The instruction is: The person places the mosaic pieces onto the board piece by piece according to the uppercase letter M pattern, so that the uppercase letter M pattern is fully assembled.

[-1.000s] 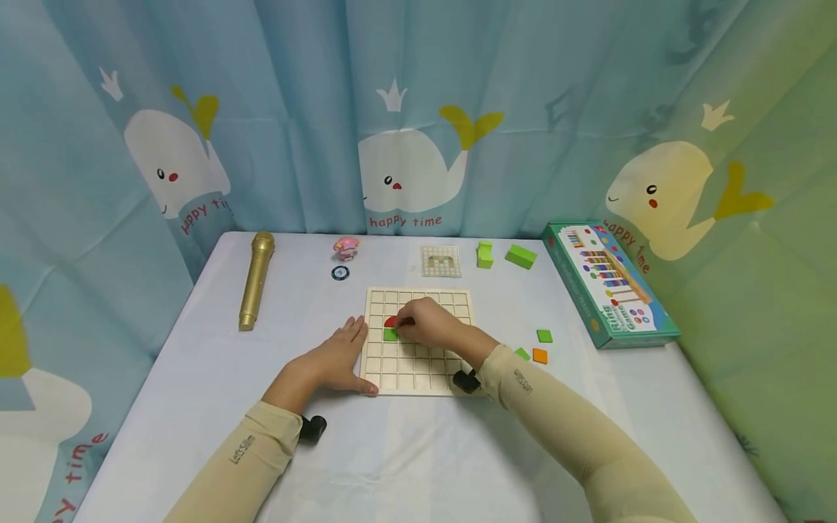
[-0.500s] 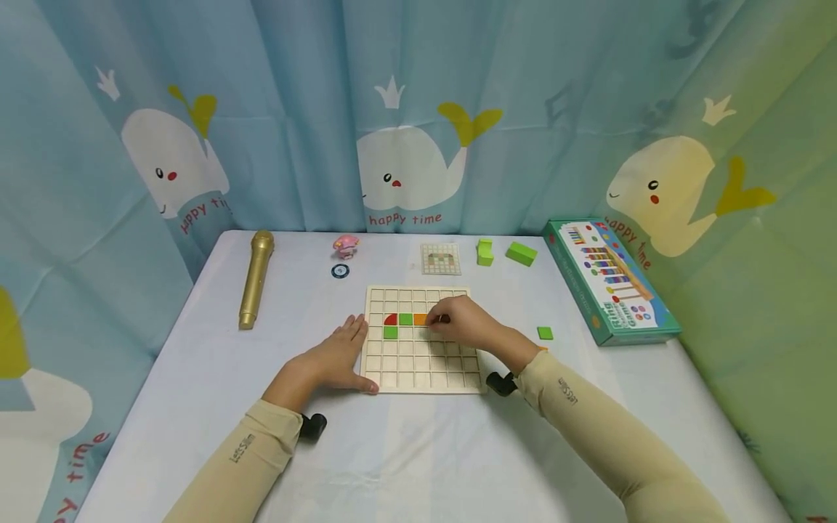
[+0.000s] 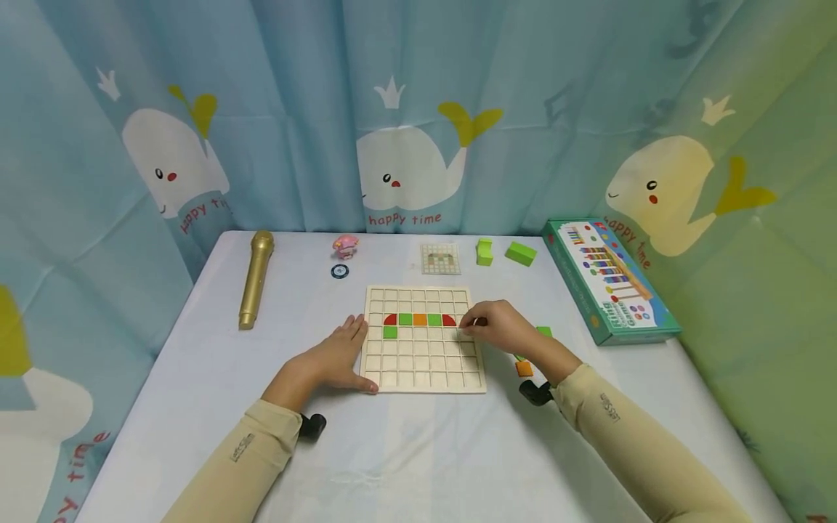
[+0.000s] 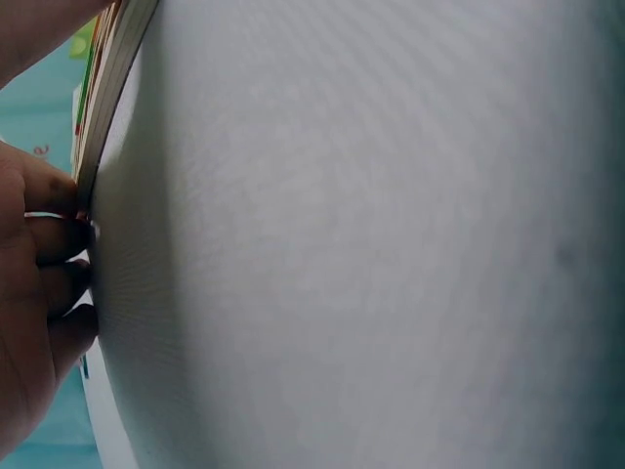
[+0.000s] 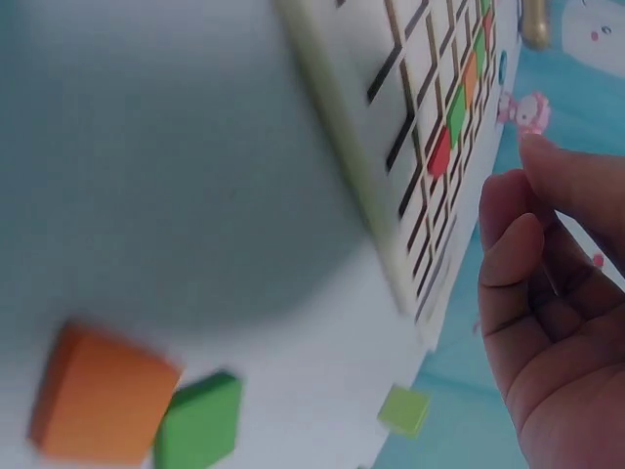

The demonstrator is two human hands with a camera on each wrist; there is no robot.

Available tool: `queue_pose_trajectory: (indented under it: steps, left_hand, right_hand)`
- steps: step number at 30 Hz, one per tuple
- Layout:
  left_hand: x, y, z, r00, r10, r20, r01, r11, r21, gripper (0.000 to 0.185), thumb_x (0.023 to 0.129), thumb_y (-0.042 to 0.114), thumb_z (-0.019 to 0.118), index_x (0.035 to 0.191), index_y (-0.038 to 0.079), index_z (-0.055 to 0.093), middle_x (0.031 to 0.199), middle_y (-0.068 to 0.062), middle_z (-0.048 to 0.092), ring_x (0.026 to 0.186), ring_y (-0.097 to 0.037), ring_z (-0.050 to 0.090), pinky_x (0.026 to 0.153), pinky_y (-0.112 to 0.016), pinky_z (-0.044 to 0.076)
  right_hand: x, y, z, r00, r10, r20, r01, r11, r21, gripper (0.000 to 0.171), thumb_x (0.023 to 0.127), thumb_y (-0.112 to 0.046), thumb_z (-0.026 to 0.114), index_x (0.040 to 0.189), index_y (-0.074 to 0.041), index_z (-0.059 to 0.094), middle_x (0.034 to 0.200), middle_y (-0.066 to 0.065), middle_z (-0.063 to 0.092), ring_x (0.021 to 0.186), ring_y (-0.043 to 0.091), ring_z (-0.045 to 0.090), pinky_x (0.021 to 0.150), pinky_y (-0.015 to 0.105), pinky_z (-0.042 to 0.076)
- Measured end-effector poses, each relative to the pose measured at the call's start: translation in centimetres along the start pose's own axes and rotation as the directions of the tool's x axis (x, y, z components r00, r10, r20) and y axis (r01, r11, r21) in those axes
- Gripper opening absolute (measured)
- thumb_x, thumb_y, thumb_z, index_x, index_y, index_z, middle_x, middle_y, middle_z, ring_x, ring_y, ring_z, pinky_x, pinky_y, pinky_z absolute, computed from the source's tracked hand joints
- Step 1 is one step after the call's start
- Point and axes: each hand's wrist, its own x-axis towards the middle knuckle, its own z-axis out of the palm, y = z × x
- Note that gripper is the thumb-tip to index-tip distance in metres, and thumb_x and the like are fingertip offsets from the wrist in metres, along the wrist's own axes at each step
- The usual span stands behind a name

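Observation:
A wooden grid board (image 3: pixel 421 363) lies at the middle of the table. One row on it holds a red quarter-circle tile (image 3: pixel 391 319), a green square (image 3: pixel 405 319), an orange square (image 3: pixel 420 319), another green square (image 3: pixel 434 319) and a second red quarter-circle (image 3: pixel 447 320). A further green square (image 3: pixel 390 333) sits below the left red one. My left hand (image 3: pixel 336 356) rests against the board's left edge, fingers straight, thumb at the near corner. Over the right edge hovers my right hand (image 3: pixel 503 330), its fingers loosely bent; the right wrist view (image 5: pixel 557 264) shows nothing between them.
Loose orange (image 5: pixel 107 391) and green (image 5: pixel 200 420) tiles lie right of the board. Behind it are a pattern card (image 3: pixel 441 259), green blocks (image 3: pixel 521 253), a pink figurine (image 3: pixel 346 247) and a round token (image 3: pixel 340 271). A gold microphone (image 3: pixel 256 280) and a game box (image 3: pixel 611 283) flank the table.
The right hand has moved rightward along the row to the board's right edge, uncovering the green, orange, green and right-hand red tiles. The left hand has stayed in place.

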Motion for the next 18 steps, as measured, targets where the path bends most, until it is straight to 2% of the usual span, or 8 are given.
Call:
queue_pose_trajectory:
  steps: [7, 18]
  left_hand:
    - [-0.3, 0.0, -0.1, 1.000, -0.012, 0.008, 0.012, 1.000, 0.002, 0.128, 0.075, 0.063, 0.080, 0.156, -0.010, 0.014, 0.165, -0.025, 0.006, 0.153, -0.037, 0.003, 0.122, -0.046, 0.014]
    - [-0.2, 0.0, 0.0, 1.000, 0.028, -0.009, -0.029, 0.999, -0.029, 0.126, 0.077, 0.059, 0.081, 0.155, -0.012, 0.013, 0.164, -0.027, 0.006, 0.152, -0.041, 0.004, 0.122, -0.049, 0.016]
  right_hand:
    - [-2.2, 1.2, -0.7, 1.000, 0.006, -0.025, -0.007, 1.000, -0.021, 0.008, 0.090, -0.008, 0.075, 0.098, -0.008, 0.078, 0.091, -0.003, 0.071, 0.076, 0.013, 0.059, 0.065, 0.030, 0.051]
    - [-5.9, 3.4, -2.4, 0.994, 0.088, -0.070, -0.090, 0.996, -0.016, 0.007, 0.090, -0.009, 0.075, 0.097, -0.008, 0.077, 0.088, -0.003, 0.070, 0.076, 0.015, 0.060, 0.063, 0.030, 0.052]
